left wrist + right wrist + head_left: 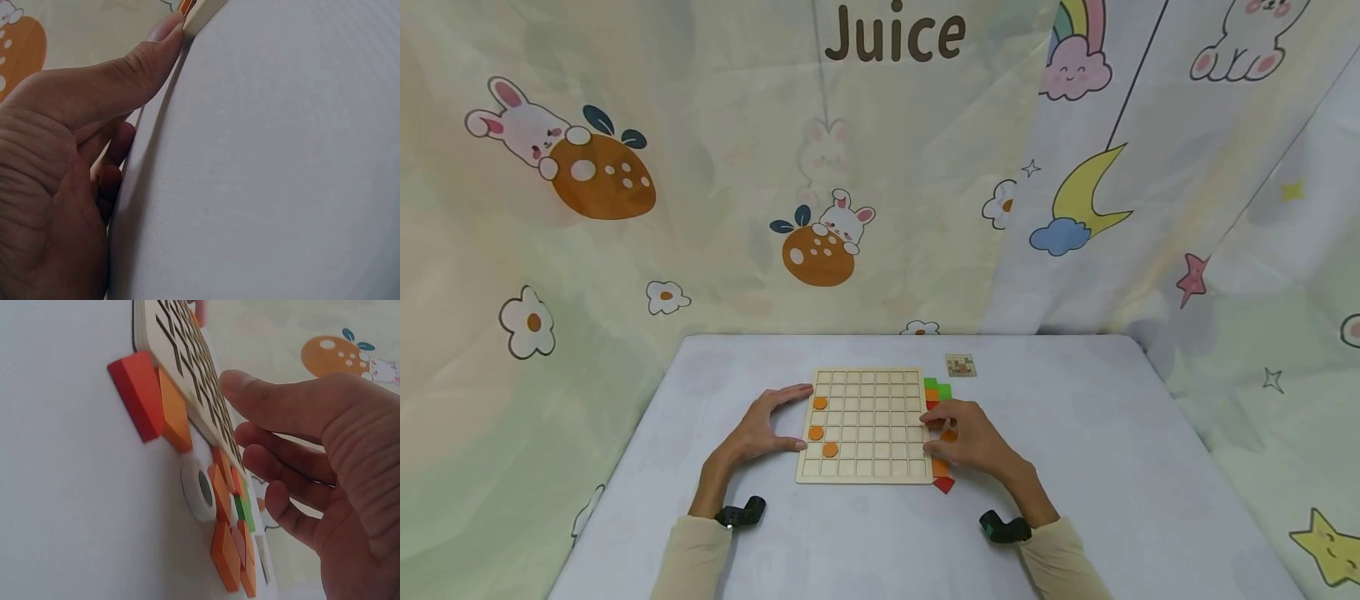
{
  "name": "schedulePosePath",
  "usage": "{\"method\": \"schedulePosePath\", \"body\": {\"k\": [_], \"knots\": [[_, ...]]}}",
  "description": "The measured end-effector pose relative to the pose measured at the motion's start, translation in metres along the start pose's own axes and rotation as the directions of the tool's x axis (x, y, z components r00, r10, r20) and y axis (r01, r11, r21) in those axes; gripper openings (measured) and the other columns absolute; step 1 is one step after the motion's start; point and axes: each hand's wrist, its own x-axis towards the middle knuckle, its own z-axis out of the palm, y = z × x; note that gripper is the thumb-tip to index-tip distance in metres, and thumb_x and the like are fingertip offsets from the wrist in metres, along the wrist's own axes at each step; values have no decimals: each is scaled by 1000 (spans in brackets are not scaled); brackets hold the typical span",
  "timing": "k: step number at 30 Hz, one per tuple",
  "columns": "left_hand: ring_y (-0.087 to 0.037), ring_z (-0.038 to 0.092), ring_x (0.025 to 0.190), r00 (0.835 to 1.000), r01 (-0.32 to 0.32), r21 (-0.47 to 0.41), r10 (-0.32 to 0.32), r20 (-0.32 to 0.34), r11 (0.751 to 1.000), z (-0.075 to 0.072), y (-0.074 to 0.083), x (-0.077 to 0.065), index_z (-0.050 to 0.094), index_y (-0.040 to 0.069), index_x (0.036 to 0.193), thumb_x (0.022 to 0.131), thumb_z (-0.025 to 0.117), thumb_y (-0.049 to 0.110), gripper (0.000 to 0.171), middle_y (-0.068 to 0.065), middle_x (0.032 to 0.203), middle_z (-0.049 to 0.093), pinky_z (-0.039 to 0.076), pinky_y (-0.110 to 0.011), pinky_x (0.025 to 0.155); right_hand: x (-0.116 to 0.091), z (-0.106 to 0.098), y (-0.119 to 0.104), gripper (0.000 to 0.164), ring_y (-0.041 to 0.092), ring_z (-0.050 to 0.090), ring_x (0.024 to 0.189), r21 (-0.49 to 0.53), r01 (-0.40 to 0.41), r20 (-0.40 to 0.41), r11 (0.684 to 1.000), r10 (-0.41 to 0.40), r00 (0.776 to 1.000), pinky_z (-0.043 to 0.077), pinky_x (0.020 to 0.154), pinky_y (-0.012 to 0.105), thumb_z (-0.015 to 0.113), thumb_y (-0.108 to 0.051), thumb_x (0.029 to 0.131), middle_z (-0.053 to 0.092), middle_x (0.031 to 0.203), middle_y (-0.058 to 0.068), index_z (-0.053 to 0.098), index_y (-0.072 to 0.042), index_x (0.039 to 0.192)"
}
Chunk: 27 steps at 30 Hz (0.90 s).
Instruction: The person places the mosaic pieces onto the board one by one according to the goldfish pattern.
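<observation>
A pale wooden grid board (pixel 880 479) lies flat on the table. On its left side sit three orange discs (pixel 831 450). My left hand (pixel 758 429) is at the board's left edge, thumb and fingers spread, the tips at the rim; in the left wrist view the thumb (pixel 134 72) meets the board's edge. Over the right edge is my right hand (pixel 966 435), its thumb and fingers apart with nothing visible between them. Beneath and beside it lie a red block (pixel 136 395), several orange blocks (pixel 225 556), a white round piece (pixel 199 490) and a green block (pixel 244 512).
A small patterned card (pixel 961 365) lies behind the board to the right. Green pieces (pixel 944 391) show at the board's upper right edge and a red piece (pixel 944 485) near its lower right corner. The white table (pixel 865 542) ends before a printed cloth backdrop (pixel 730 208).
</observation>
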Motion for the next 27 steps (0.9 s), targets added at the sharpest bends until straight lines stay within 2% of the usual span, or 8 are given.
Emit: {"method": "schedulePosePath", "body": {"k": [5, 16, 21, 27], "knots": [[-41, 49, 151, 1000, 11, -6, -11, 4, 1000, 0, 1, 0, 59, 15, 158, 73, 102, 36, 97, -8, 167, 55, 37, -70, 123, -8, -6, 6, 40, 25, 65, 88, 7, 4, -24, 1000, -4, 1000, 54, 70, 26, 96, -11, 82, 81, 104, 6, 83, -6, 120], [-43, 46, 154, 999, 33, -7, -32, 16, 999, 1, 3, 0, 58, 15, 159, 74, 101, 36, 98, -10, 169, 53, 34, -72, 125, -30, -12, 13, 40, 16, 67, 93, -60, -84, -68, 995, 80, 994, 60, 85, 30, 99, -17, 80, 80, 104, -2, 85, -12, 116], [-43, 47, 154, 1000, 27, -7, -26, 12, 1000, 0, 2, 1, 59, 16, 159, 74, 101, 36, 97, -9, 169, 53, 34, -72, 125, -36, -13, 18, 40, 11, 68, 91, -79, -80, -77, 994, 74, 994, 60, 84, 27, 101, -20, 77, 82, 105, -5, 85, -15, 113], [-43, 46, 154, 1000, 27, -4, -27, 12, 1000, 0, 0, 0, 59, 15, 159, 74, 101, 36, 97, -10, 169, 53, 34, -73, 125, -44, -13, 19, 37, 10, 66, 90, -97, -69, -107, 993, 59, 992, 58, 83, 27, 103, -21, 74, 82, 102, -8, 85, -15, 107]]}}
